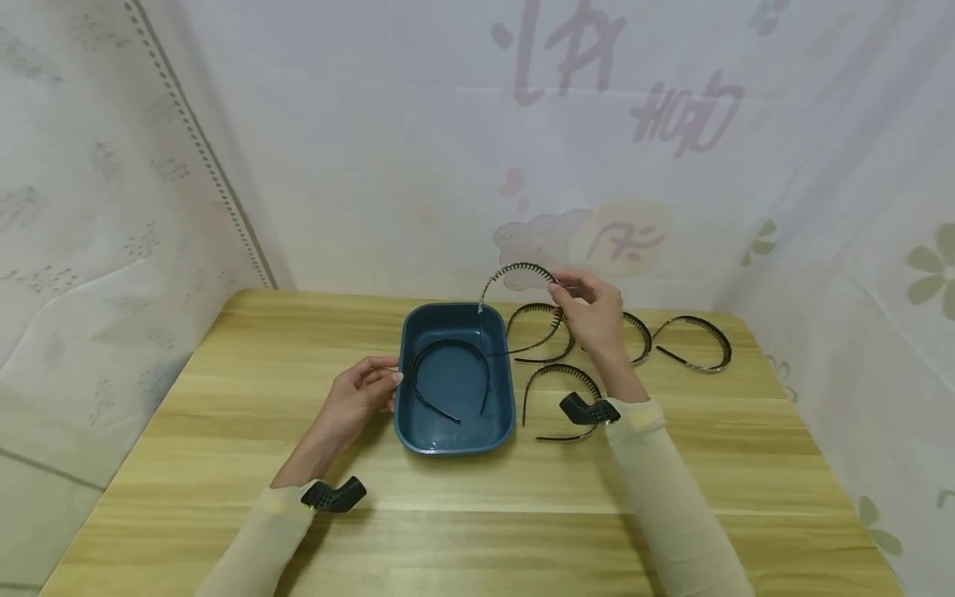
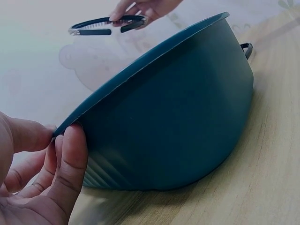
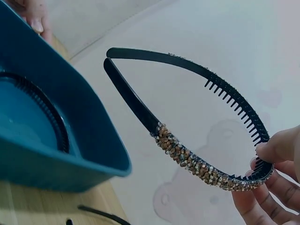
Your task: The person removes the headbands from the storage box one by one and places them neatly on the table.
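Observation:
My right hand point(image 1: 593, 313) pinches a black toothed headband point(image 3: 197, 166) with glittery beads along its outer side, holding it in the air by the bin's right rim. Thumb and fingers of my left hand point(image 1: 361, 390) pinch the left rim of a blue plastic bin point(image 2: 164, 112) that stands on the table. Inside the bin lies one black headband point(image 1: 451, 344). Right of the bin, several more headbands lie on the table, among them a near one point(image 1: 563, 369) and one at the far right point(image 1: 719, 336). My right hand and arm partly cover some of these.
The wooden table point(image 1: 224, 431) carries everything. A pale printed cloth point(image 1: 373, 166) hangs behind it and along both sides. Each wrist wears a small black camera mount, the left one point(image 1: 333, 495) and the right one point(image 1: 589, 409).

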